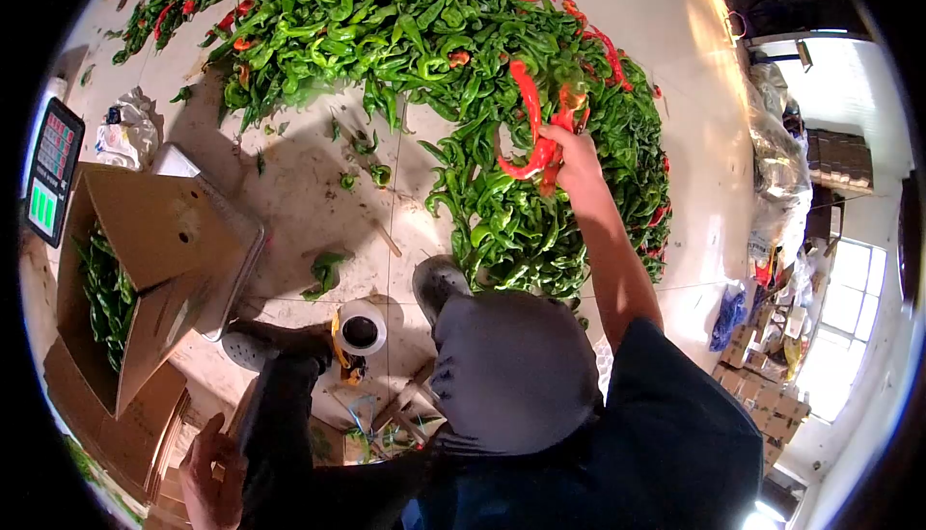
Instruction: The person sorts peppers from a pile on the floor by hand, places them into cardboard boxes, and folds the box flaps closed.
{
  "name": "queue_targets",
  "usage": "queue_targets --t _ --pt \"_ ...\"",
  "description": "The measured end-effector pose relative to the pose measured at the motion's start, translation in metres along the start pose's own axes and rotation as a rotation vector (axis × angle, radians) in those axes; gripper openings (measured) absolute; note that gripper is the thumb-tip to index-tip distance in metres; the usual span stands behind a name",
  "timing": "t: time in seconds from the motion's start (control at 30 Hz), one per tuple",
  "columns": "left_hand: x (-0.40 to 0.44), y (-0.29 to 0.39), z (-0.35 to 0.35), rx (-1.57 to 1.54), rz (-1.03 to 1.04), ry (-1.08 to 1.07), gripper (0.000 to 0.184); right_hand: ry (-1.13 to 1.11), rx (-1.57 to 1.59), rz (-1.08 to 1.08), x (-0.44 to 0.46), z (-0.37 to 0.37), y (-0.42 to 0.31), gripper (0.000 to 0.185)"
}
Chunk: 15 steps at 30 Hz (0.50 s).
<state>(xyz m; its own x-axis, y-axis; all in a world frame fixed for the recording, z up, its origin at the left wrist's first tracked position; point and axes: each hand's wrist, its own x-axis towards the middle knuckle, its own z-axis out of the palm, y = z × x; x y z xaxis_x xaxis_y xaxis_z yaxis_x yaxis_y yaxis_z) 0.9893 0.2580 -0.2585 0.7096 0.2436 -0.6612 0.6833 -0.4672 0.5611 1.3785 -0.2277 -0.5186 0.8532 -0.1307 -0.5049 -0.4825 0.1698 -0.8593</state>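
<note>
My right hand [576, 159] is closed around several long red peppers [532, 115], held up over the pile of green peppers [386, 19]. One of them curves down and to the left. At the lower left, beside my knee, my left hand [214, 472] hangs with its fingers loosely apart and nothing in it. A cardboard box [159, 226] with flaps up stands above that hand, with green peppers [108, 289] inside. More red peppers [608, 57] lie along the pile's right edge.
The box stands at a metal platform [253, 270], near a lit scale display [53, 173]. Between my feet sits a tape dispenser with a roll of tape [362, 327]. A few loose peppers [326, 272] lie on the tiled floor. Stacked cartons [767, 405] stand at right.
</note>
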Motion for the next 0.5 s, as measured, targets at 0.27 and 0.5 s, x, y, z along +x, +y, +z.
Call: queue_targets --t 0.27,0.5 --pt "-0.021 0.02 0.013 0.113 0.201 -0.018 0.057 -0.718 0.072 -0.121 -0.082 0.089 -0.083 0.053" --pt "-0.095 -0.03 0.002 -0.245 0.304 0.404 0.051 -0.968 -0.155 -0.2 -0.178 0.212 -0.128 0.053"
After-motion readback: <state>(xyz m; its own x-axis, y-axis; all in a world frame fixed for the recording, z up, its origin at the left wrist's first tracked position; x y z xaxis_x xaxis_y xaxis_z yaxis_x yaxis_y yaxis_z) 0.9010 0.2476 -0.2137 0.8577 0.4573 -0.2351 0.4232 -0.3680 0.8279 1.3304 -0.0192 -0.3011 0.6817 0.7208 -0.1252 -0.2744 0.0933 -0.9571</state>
